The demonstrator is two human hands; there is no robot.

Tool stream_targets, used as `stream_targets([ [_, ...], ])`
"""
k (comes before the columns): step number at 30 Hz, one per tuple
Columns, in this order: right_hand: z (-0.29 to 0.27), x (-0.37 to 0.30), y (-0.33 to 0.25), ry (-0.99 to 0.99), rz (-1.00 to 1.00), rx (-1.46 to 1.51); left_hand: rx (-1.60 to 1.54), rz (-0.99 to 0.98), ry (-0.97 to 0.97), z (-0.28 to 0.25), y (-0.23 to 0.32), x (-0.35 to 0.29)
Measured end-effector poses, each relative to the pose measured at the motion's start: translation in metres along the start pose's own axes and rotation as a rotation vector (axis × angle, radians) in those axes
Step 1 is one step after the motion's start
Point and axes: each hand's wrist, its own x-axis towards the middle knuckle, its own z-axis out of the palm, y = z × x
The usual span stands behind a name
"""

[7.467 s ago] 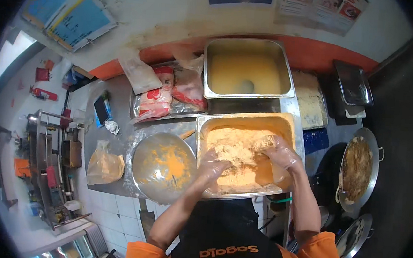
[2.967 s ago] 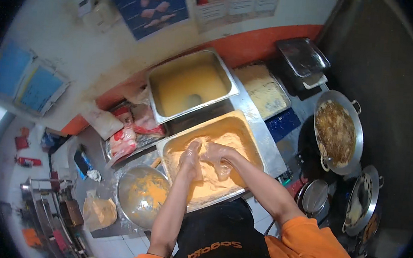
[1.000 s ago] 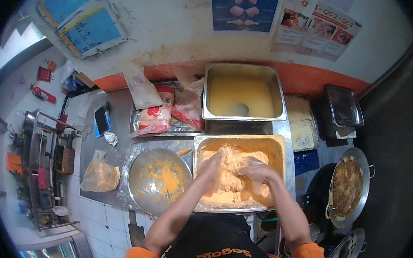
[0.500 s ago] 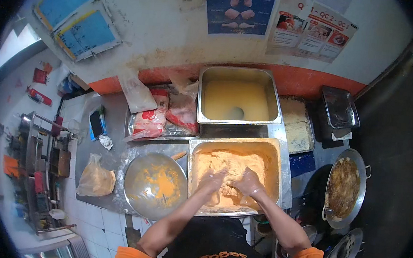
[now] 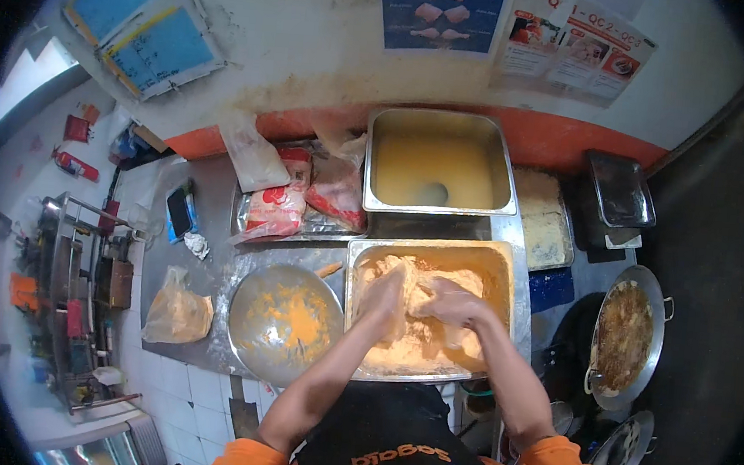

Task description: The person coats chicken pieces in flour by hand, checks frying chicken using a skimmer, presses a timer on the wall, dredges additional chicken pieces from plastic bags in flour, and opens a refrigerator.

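Note:
Both my hands, in clear plastic gloves, work inside a rectangular metal pan (image 5: 515, 283) of orange-tinted breading flour (image 5: 432, 360). My left hand (image 5: 382, 305) bends around a flour-coated lump (image 5: 399, 274) at the pan's left middle. My right hand (image 5: 454, 304) faces it from the right, fingers curled inward at coated clumps between the two palms. Flour and motion blur partly hide the fingertips; what lies under the coating cannot be made out. Left of the pan sits a round metal bowl (image 5: 249, 345) with orange flour scattered inside.
Behind the pan stands a deep metal pan (image 5: 374, 199) of yellowish liquid. Red-and-white bags (image 5: 278, 208) lie on a tray at back left. A plastic bag (image 5: 178, 309) and a phone (image 5: 181, 210) lie further left. At right are a tray of pale crumbs (image 5: 541, 220) and a wok of brown oil (image 5: 626, 336).
My hands have come up a little and drawn closer together, lifting coated lumps between them. The flour surface has shifted. The whole view has tilted slightly.

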Motion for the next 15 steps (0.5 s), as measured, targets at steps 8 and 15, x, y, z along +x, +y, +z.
stream_targets([
  [8, 0.063, 0.041, 0.064, 0.1, 0.174, -0.472, -0.023, -0.077, -0.155, -0.001, -0.061, -0.012],
  [15, 0.05, 0.015, 0.065, 0.418, -0.071, -0.151, 0.287, -0.104, -0.07, -0.001, -0.049, -0.001],
])
